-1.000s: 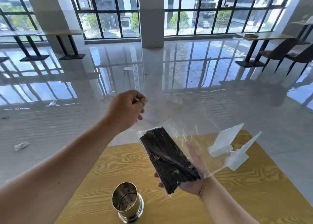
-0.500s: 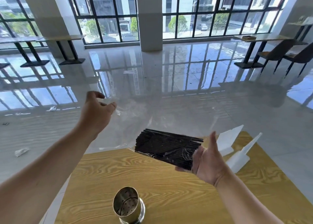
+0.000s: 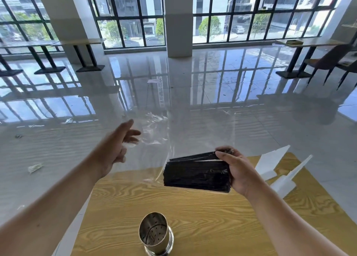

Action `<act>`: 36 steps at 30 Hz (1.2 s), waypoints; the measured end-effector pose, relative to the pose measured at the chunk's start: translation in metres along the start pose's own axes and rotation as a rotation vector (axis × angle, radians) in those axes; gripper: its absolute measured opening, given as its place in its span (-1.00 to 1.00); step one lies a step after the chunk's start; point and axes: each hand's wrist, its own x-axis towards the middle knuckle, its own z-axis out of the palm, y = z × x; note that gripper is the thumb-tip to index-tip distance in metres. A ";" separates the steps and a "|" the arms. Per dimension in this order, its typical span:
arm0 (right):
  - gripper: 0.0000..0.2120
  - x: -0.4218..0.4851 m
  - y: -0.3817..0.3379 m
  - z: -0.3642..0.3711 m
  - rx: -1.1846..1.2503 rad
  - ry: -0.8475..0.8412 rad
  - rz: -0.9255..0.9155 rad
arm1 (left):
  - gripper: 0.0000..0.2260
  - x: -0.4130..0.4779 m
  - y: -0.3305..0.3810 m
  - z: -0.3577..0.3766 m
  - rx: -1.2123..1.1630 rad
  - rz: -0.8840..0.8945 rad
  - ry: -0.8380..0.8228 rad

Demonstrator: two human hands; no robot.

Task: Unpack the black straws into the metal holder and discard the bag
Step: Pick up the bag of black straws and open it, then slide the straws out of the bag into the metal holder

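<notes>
My right hand (image 3: 240, 170) grips a thick bundle of black straws (image 3: 195, 175) at its right end and holds it level above the yellow wooden table (image 3: 222, 213). A clear plastic bag (image 3: 193, 132) billows in the air from the bundle's left end up toward my left hand (image 3: 117, 147). That hand is raised to the left, thumb and fingers straight and spread, with the bag's crumpled edge at the fingertips. The perforated metal holder (image 3: 155, 234) stands upright and empty at the table's near edge, below the bundle.
Two white folded paper shapes (image 3: 278, 170) lie on the table's right side. Beyond the table is glossy tiled floor with scraps of plastic (image 3: 34, 167) at the left. Other tables and chairs (image 3: 328, 60) stand far off by the windows.
The bag has slid leftward off most of the bundle. My right hand has shifted from cradling the straws to gripping their right end. My left hand's fingers have spread.
</notes>
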 end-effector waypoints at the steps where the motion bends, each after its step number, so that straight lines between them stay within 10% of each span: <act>1: -0.86 0.001 0.001 0.000 0.011 -0.002 -0.002 | -0.42 -0.003 -0.002 -0.002 0.014 -0.012 -0.023; 10: -0.84 0.004 0.002 0.007 0.039 -0.089 0.002 | 0.08 -0.007 -0.014 -0.024 0.020 -0.028 -0.112; 25: -0.83 0.001 -0.015 0.010 -0.010 -0.116 -0.024 | -0.50 -0.006 -0.012 -0.035 -0.033 -0.242 -0.055; 36: -0.93 -0.001 -0.018 0.024 -0.085 -0.036 -0.053 | -0.95 -0.003 -0.015 -0.033 0.056 0.024 0.027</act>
